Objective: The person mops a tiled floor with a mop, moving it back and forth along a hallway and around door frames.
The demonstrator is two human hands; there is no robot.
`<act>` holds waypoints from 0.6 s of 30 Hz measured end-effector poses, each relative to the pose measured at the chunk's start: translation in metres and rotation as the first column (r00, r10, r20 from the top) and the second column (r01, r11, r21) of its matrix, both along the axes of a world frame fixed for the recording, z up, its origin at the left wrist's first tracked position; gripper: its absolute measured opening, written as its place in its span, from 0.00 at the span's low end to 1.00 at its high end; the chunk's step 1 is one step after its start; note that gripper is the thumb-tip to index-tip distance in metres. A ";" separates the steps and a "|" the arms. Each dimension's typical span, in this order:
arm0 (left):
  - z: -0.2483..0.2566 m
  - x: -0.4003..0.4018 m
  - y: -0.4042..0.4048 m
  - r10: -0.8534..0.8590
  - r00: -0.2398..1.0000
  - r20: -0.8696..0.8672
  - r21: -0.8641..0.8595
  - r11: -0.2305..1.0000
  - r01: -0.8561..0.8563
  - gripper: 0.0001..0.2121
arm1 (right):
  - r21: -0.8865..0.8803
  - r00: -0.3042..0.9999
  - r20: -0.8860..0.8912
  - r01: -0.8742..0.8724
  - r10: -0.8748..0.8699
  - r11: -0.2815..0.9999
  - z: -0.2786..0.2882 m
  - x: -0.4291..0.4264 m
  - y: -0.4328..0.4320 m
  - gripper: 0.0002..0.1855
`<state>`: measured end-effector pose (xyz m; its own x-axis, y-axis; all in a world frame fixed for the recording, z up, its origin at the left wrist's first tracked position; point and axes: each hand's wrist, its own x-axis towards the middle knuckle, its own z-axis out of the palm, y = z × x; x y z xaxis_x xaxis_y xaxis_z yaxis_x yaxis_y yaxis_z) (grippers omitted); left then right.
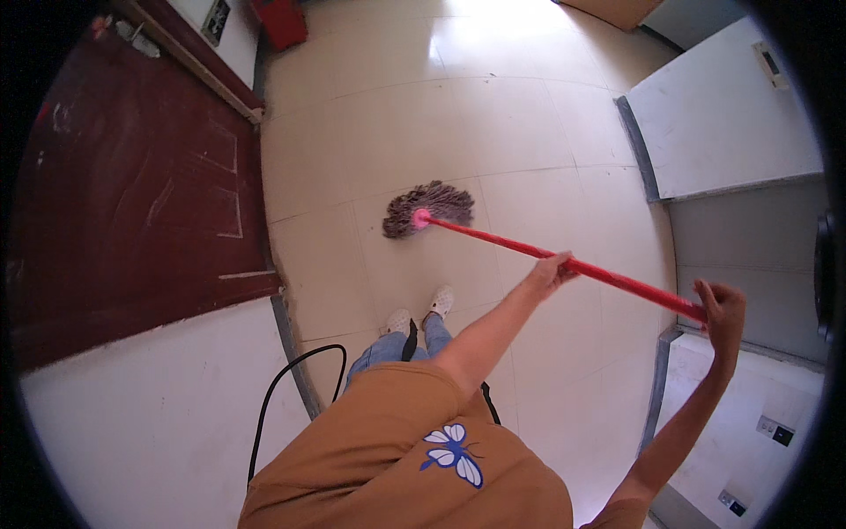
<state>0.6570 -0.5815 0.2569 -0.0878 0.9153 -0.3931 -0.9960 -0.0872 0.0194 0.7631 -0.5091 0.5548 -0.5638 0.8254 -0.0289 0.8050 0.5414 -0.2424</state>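
Note:
A string mop with a grey-brown head rests on the tiled floor ahead of my feet. Its pink socket joins a long red handle, which slants up towards the right. Partway along the handle, my left hand is wrapped around it. My right hand grips the handle's upper end, out to the right and higher than the left. Some of the right fingers are hidden behind the handle and hand.
A dark red door stands in the left wall, with a red bin-like object beyond it. White wall sections and a grey door line the right side. A black cable loops beside my left hip. My white clogs stand on the tiles.

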 end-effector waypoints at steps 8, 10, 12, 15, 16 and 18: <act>-0.039 -0.108 -0.172 0.307 0.950 -0.053 -0.072 0.948 -0.310 0.04 | -0.110 0.937 0.010 -0.346 0.350 0.932 -0.036 -0.135 -0.113 0.12; -0.053 -0.124 -0.208 0.387 0.922 -0.002 -0.110 0.916 -0.385 0.04 | -0.064 0.911 -0.002 -0.412 0.413 0.909 -0.051 -0.153 -0.139 0.12; -0.070 -0.137 -0.247 0.394 0.919 0.024 -0.116 0.914 -0.389 0.04 | -0.012 0.875 -0.057 -0.481 0.480 0.877 -0.072 -0.164 -0.166 0.11; -0.068 -0.140 -0.294 0.383 0.924 0.013 -0.138 0.916 -0.377 0.05 | -0.012 0.866 -0.110 -0.492 0.487 0.871 -0.096 -0.160 -0.200 0.12; -0.070 -0.139 -0.305 0.377 0.926 0.013 -0.132 0.919 -0.372 0.05 | -0.029 0.868 -0.082 -0.493 0.489 0.870 -0.100 -0.154 -0.208 0.12; -0.079 -0.133 -0.321 0.233 0.972 -0.041 -0.242 0.941 -0.236 0.06 | -0.111 0.880 0.003 -0.471 0.474 0.875 -0.103 -0.135 -0.222 0.13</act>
<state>0.5241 -0.9028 0.1775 -0.2939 0.7446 -0.5993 -0.9476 -0.3091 0.0807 0.6281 -0.7309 0.4513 -0.8835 0.4524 -0.1217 0.4673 0.8323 -0.2983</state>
